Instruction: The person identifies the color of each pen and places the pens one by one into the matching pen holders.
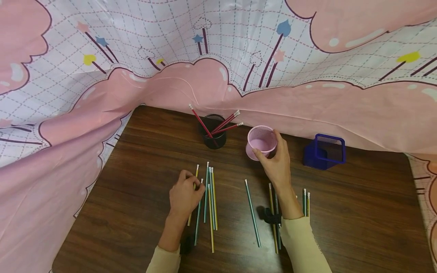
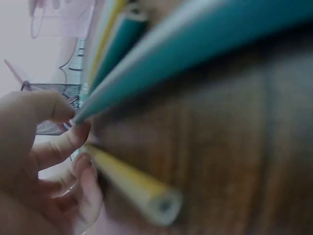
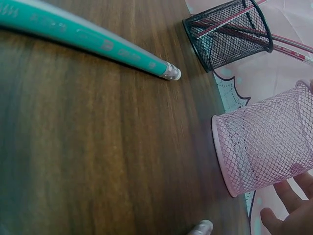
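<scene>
Nearest us, the held teal pencil runs lengthwise, its plain end toward the body and its eraser end at our left hand. There, our left thumb and forefinger pinch it near the eraser; we cannot tell whether its near end touches the tabletop. A yellow pencil lies just beside it, under the same hand, and a cluster of teal and yellow pencils lies close along its right side, roughly parallel. Farther right, well apart from these, a lone teal pencil lies with its eraser end pointing away from us.

The relation that matters most is this: from our left fingers, the pink mesh cup stands beyond and to the right, mouth up, while the pencil's long axis lies nearly flat and points away from us, passing left of the cup. Our right hand is the nearer one, its thumb and fingers gripping the cup's rim from the right and near side.

Off to the right of that hand sits a blue mesh holder. Farther back, left of the pink one, a black mesh cup holds red pencils leaning different ways, erasers up.
</scene>
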The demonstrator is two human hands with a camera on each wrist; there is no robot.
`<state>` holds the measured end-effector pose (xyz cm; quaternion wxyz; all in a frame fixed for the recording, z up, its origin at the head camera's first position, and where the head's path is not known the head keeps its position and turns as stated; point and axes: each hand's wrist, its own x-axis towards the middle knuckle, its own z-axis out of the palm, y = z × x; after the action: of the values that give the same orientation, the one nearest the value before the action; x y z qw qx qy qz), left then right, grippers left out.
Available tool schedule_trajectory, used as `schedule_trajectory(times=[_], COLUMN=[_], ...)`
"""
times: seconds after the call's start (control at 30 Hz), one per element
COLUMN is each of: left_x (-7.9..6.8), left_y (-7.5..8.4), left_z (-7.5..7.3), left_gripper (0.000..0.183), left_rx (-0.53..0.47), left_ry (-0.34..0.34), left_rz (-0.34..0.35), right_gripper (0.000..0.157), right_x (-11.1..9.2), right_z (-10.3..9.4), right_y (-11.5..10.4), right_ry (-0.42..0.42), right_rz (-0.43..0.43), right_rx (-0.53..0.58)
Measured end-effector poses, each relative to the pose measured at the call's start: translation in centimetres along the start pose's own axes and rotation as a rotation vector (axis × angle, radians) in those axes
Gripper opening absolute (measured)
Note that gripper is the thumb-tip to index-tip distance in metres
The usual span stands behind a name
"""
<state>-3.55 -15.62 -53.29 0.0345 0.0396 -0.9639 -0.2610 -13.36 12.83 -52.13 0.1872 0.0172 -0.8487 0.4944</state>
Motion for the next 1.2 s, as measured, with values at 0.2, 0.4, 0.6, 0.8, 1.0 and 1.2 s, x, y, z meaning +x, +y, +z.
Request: schedule_trajectory(times=[0.2, 0.4, 0.6, 0.8, 1.0, 1.2], left_x=[0.4, 1.1, 1.6, 1.9, 2.3, 3.1], left_y=[-0.1, 0.0, 0.6, 0.9, 1.4, 1.9], left_z=[-0.5, -1.5, -2.4, -2.4, -2.5, -2.7], left_gripper=[0.008, 0.011, 0.014, 0.015, 0.018, 0.010], left_rx=[-0.209, -0.376, -0.517, -0.606, -0.701, -0.771], left_ry=[-0.145, -0.208, -0.263, -0.306, -0.328, -0.322], left_rz=[-0.062, -0.046, -0.061, -0.060, -0.072, -0.076], right_gripper=[0.089, 0.088, 0.088, 0.088, 0.088, 0.088], right_x=[0.0, 0.1, 0.0, -0.1, -0.2, -0.2], right_z=[0.0, 0.1, 0.1, 0.1, 0.1, 0.2], right_y=[0.0, 0.0, 0.0, -0.1, -0.1, 0.1], right_ry=[0.004, -0.003, -0.009, -0.012, -0.008, 0.003], right_rz=[0.004, 0.017, 0.025, 0.032, 0.028, 0.013], right_rx=[-0.015, 0.000, 0.001, 0.009, 0.006, 0.002])
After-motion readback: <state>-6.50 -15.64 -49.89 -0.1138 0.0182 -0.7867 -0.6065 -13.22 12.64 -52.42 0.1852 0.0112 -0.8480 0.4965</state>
